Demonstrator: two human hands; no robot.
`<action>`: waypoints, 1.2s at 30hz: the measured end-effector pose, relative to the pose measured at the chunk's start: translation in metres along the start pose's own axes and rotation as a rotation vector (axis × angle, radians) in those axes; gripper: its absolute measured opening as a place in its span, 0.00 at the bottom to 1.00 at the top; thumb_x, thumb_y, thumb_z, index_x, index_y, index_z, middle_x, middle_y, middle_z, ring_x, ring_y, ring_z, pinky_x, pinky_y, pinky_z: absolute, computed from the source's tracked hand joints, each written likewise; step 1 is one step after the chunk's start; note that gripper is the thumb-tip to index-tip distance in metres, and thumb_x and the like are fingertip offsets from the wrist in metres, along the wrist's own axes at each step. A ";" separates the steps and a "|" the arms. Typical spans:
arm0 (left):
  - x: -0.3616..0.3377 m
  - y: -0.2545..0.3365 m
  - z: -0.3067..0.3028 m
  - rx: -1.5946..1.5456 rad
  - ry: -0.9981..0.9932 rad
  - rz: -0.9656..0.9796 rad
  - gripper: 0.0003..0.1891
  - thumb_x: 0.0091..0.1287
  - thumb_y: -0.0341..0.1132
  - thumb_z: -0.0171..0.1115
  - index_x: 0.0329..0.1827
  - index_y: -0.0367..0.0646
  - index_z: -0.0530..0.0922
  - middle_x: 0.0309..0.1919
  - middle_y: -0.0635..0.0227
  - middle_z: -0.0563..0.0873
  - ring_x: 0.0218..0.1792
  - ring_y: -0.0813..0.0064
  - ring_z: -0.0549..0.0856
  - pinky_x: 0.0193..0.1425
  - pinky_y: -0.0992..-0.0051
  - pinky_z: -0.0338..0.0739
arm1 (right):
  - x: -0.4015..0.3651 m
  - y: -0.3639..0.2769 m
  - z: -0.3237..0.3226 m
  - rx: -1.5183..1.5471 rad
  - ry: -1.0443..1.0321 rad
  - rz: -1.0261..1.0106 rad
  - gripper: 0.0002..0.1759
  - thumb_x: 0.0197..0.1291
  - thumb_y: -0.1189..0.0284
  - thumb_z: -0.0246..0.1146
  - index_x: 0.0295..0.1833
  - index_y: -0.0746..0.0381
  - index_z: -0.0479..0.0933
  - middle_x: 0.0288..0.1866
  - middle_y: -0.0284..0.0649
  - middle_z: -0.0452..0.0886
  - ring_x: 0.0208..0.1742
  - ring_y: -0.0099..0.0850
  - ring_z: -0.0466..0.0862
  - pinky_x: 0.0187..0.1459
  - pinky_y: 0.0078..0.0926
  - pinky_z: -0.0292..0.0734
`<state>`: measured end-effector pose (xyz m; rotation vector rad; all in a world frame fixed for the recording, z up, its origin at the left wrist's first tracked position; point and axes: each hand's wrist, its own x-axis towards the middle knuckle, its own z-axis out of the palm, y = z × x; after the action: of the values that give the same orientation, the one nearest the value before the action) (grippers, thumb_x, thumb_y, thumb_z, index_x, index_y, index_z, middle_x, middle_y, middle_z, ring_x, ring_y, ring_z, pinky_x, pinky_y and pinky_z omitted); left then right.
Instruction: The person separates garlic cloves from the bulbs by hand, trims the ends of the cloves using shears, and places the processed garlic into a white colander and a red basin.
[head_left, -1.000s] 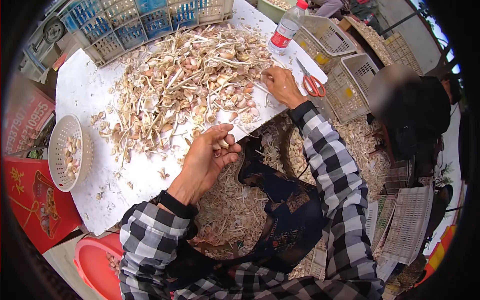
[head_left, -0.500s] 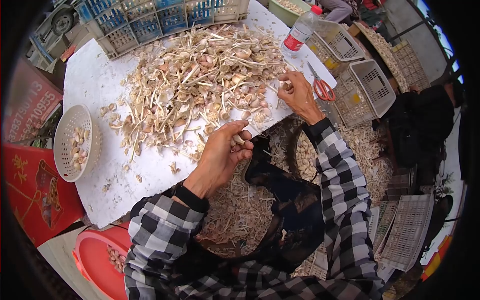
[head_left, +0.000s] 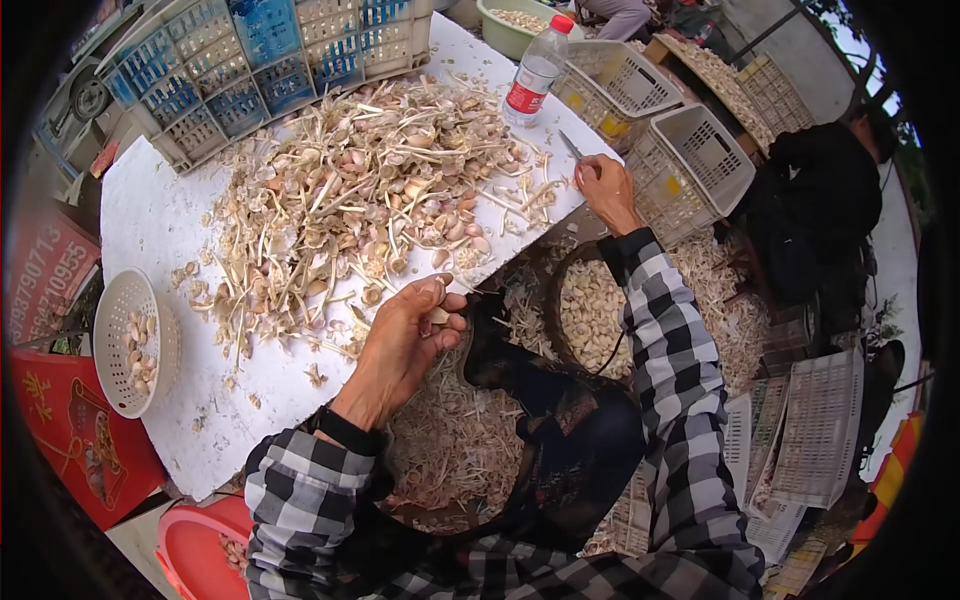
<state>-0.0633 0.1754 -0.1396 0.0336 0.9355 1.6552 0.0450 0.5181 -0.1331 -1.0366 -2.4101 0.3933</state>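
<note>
My left hand (head_left: 405, 335) is at the near edge of the white table, its fingers curled around a pale garlic clove (head_left: 438, 315). At the table's right edge, my right hand (head_left: 606, 192) closes over the handle end of the scissors (head_left: 570, 147). Their metal blades point away past the fingers, and the handles are hidden under the hand. Beyond my left hand lies a large heap of garlic cloves, dry skins and cut stems (head_left: 350, 190). A white colander (head_left: 168, 345) with some cloves stands on the left side.
A blue and grey crate (head_left: 290, 75) sits at the table's back, with a red-capped bottle (head_left: 530, 75) to its right. A basket of peeled cloves (head_left: 592, 310) stands below the table edge. Plastic crates (head_left: 700, 150) are at right. A red basin (head_left: 195, 550) is lower left.
My right hand has moved from the heap's right edge onto the scissors, covering their red handles. My left hand still holds the clove. The whole view has shifted somewhat.
</note>
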 end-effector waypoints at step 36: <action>0.022 -0.009 -0.030 0.465 0.177 0.379 0.11 0.72 0.42 0.52 0.52 0.50 0.71 0.35 0.78 0.76 0.33 0.87 0.75 0.34 0.85 0.71 | -0.215 -0.137 0.035 0.373 -0.011 -0.140 0.20 0.43 0.57 0.65 0.29 0.64 0.72 0.24 0.51 0.74 0.27 0.48 0.77 0.32 0.44 0.67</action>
<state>-0.0775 0.1771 -0.1745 0.4068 1.5070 1.7655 0.0720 0.2648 -0.1713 -0.6985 -2.2817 0.7635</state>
